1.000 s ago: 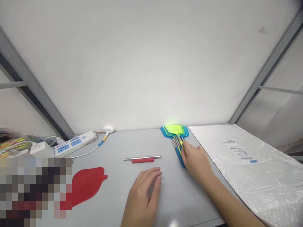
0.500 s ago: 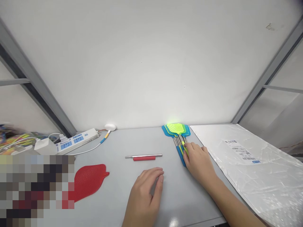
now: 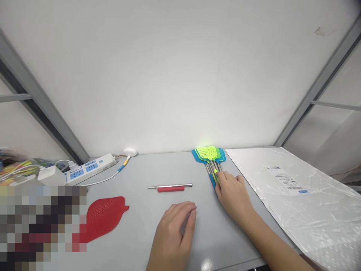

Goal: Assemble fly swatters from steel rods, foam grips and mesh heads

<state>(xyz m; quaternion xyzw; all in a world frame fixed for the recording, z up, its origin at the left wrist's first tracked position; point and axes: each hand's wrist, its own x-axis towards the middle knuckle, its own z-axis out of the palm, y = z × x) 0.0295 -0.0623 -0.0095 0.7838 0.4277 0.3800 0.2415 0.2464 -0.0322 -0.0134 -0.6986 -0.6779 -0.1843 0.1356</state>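
My right hand [image 3: 233, 194] has its fingers closed round the handle of a yellow-green fly swatter [image 3: 207, 153], the top one of a pile by the wall. Blue fly swatters [image 3: 196, 157] and a green one lie under it, their metal rods bunched and some handles hidden by my hand. My left hand [image 3: 173, 233] rests near the front of the table, loosely curved, thumb apart from the fingers and nothing between them. Beyond it lie a metal rod [image 3: 180, 185] and a red handle [image 3: 170, 189], side by side. A red swatter head [image 3: 105, 215] lies separately to the left.
On the right a white plastic mailing bag [image 3: 282, 203] with a label covers the table. A power strip [image 3: 97, 165] with plugs and a white cable [image 3: 108, 178] lies at the back left, near a white round device [image 3: 130, 151]. The lower left corner is pixelated.
The yellow-green swatter has shifted slightly left on the pile, with my right hand on its handle. My left hand has hardly moved; the view has shifted a little.
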